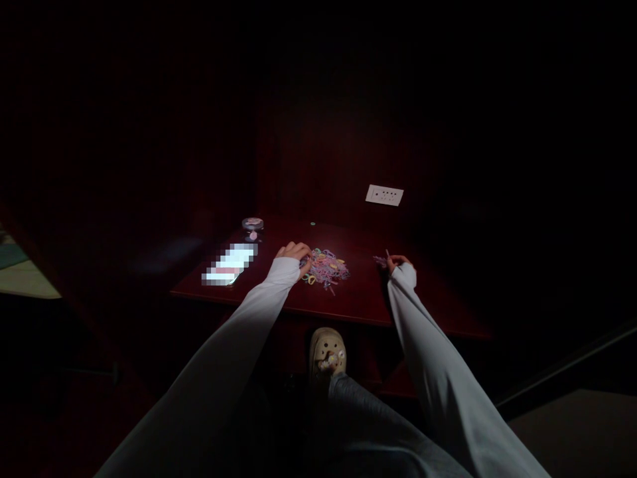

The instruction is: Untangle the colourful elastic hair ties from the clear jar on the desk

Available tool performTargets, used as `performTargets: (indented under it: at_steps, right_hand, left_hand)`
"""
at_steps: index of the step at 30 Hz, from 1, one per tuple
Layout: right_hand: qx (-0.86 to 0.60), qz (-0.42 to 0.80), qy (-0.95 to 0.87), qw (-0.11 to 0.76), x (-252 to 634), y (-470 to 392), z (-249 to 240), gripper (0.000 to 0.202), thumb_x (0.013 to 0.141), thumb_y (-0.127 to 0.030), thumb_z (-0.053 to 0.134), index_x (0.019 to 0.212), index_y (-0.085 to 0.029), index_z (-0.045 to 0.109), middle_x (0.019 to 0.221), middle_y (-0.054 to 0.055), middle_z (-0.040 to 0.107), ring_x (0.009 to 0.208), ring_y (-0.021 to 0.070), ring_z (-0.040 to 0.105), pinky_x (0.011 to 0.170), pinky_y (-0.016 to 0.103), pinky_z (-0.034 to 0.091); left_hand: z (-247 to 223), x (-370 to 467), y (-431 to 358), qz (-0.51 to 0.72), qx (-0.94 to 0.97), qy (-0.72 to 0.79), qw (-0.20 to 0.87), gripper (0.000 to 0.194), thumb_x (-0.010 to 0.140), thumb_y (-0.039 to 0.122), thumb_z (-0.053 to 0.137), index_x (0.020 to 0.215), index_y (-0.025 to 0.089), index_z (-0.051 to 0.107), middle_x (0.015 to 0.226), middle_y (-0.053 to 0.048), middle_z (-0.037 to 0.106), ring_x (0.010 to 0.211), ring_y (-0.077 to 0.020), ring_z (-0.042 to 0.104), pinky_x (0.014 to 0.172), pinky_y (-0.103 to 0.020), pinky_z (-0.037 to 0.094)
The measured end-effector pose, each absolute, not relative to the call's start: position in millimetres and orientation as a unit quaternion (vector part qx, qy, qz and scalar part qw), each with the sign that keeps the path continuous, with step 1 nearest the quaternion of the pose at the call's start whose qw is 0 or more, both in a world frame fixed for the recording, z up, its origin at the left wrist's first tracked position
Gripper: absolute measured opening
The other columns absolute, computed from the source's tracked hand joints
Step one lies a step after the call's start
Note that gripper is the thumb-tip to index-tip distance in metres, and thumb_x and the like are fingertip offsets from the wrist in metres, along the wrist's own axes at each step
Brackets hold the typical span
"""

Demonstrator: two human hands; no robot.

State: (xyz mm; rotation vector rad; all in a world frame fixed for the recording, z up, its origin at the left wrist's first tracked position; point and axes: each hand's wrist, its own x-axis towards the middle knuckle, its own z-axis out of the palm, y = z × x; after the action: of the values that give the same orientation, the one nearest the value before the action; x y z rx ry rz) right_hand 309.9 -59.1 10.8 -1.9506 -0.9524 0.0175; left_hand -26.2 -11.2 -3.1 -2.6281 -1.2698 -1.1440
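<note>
A loose pile of small pastel elastic hair ties (328,267), mostly pink and purple with some yellow and green, lies on the dark red table. My left hand (295,252) rests at the pile's left edge, its fingers curved over the nearest hair ties and the thumb apart from them. To the right of the pile, my right hand (397,261) is closed in a pinch, with a thin pale purple hair tie (387,253) standing up at its fingertips. A few purple hair ties (379,261) are beside those fingertips, close to the tabletop.
A lit phone (231,264), blurred out, lies on the left of the table (348,309). Behind it stands a clear round jar (253,229). One green hair tie (312,224) lies at the back. A white socket plate (385,195) is on the back panel.
</note>
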Motion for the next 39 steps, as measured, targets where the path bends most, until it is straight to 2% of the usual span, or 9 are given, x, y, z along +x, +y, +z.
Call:
performTargets:
  at_steps: [4, 7, 11, 15, 20, 28, 31, 34, 39]
  right_hand:
    - [-0.817, 0.008, -0.366, 0.445, 344, -63, 5, 0.021, 0.081, -0.038, 0.074, 0.091, -0.021, 0.080, 0.083, 0.007, 0.076, 0.073, 0.0186, 0.066, 0.062, 0.026, 0.044]
    - [-0.823, 0.019, -0.406, 0.397, 348, -61, 3, 0.025, 0.082, -0.043, 0.074, 0.096, -0.022, 0.081, 0.088, 0.007, 0.079, 0.082, 0.0214, 0.071, 0.070, 0.028, 0.050]
    - [-0.839, 0.018, -0.436, 0.324, 339, -58, 5, 0.032, 0.089, -0.045, 0.067, 0.108, -0.023, 0.081, 0.099, 0.009, 0.081, 0.094, 0.0244, 0.073, 0.082, 0.032, 0.052]
    - [-0.808, -0.058, -0.503, 0.303, 323, -62, 4, 0.041, 0.100, -0.045, 0.050, 0.115, -0.021, 0.079, 0.102, 0.012, 0.080, 0.102, 0.0267, 0.068, 0.091, 0.037, 0.048]
    - [-0.714, -0.146, -0.630, 0.269, 296, -65, -2, 0.040, 0.104, -0.040, 0.044, 0.110, -0.019, 0.078, 0.101, 0.013, 0.077, 0.099, 0.0263, 0.062, 0.093, 0.037, 0.043]
    - [-0.612, -0.129, -0.737, 0.257, 247, -57, -2, 0.044, 0.109, -0.040, 0.040, 0.091, -0.021, 0.075, 0.093, 0.010, 0.075, 0.097, 0.0250, 0.061, 0.091, 0.034, 0.045]
    - [-0.624, -0.100, -0.721, 0.284, 231, -48, -5, 0.043, 0.109, -0.041, 0.040, 0.096, -0.021, 0.076, 0.102, 0.011, 0.076, 0.100, 0.0246, 0.063, 0.095, 0.034, 0.046]
    - [-0.696, -0.062, -0.646, 0.307, 219, -42, -8, 0.047, 0.111, -0.040, 0.035, 0.103, -0.019, 0.076, 0.108, 0.013, 0.076, 0.101, 0.0243, 0.067, 0.095, 0.034, 0.048]
    - [-0.775, -0.024, -0.570, 0.273, 207, -44, -6, 0.055, 0.113, -0.046, 0.028, 0.111, -0.019, 0.076, 0.113, 0.015, 0.078, 0.107, 0.0262, 0.070, 0.094, 0.035, 0.049]
  left_hand:
    - [1, -26, -14, -0.342, -0.841, -0.419, -0.006, 0.011, 0.095, 0.023, 0.064, 0.102, 0.025, 0.073, 0.123, -0.003, 0.077, 0.111, -0.0254, 0.062, 0.093, -0.039, 0.046]
    - [5, -25, -18, -0.328, -0.841, -0.431, -0.003, 0.014, 0.096, 0.022, 0.062, 0.104, 0.025, 0.073, 0.125, -0.002, 0.076, 0.112, -0.0251, 0.062, 0.094, -0.038, 0.045]
    - [8, -26, -22, -0.314, -0.842, -0.439, 0.001, 0.025, 0.093, 0.012, 0.056, 0.104, 0.026, 0.074, 0.126, -0.001, 0.076, 0.114, -0.0249, 0.062, 0.095, -0.039, 0.045]
    - [11, -27, -21, -0.319, -0.803, -0.504, 0.002, 0.032, 0.087, 0.004, 0.052, 0.099, 0.026, 0.073, 0.124, -0.002, 0.076, 0.115, -0.0271, 0.061, 0.095, -0.042, 0.045]
    - [14, -28, -19, -0.333, -0.758, -0.561, -0.012, 0.028, 0.088, 0.005, 0.051, 0.092, 0.025, 0.071, 0.119, -0.004, 0.076, 0.114, -0.0272, 0.061, 0.096, -0.043, 0.043]
    - [8, -25, -18, -0.283, -0.763, -0.581, 0.008, 0.019, 0.093, 0.014, 0.054, 0.098, 0.024, 0.070, 0.122, -0.007, 0.075, 0.117, -0.0312, 0.061, 0.095, -0.044, 0.045]
    - [7, -25, -17, -0.277, -0.763, -0.584, 0.008, 0.022, 0.093, 0.014, 0.053, 0.102, 0.024, 0.070, 0.124, -0.008, 0.074, 0.118, -0.0309, 0.062, 0.096, -0.044, 0.045]
    - [5, -25, -17, -0.275, -0.748, -0.604, 0.015, 0.025, 0.093, 0.016, 0.054, 0.109, 0.025, 0.070, 0.124, -0.009, 0.074, 0.117, -0.0310, 0.064, 0.099, -0.045, 0.044]
    - [2, -25, -15, -0.257, -0.718, -0.646, 0.011, 0.031, 0.094, 0.017, 0.049, 0.118, 0.022, 0.069, 0.124, -0.012, 0.074, 0.117, -0.0316, 0.066, 0.103, -0.047, 0.042]
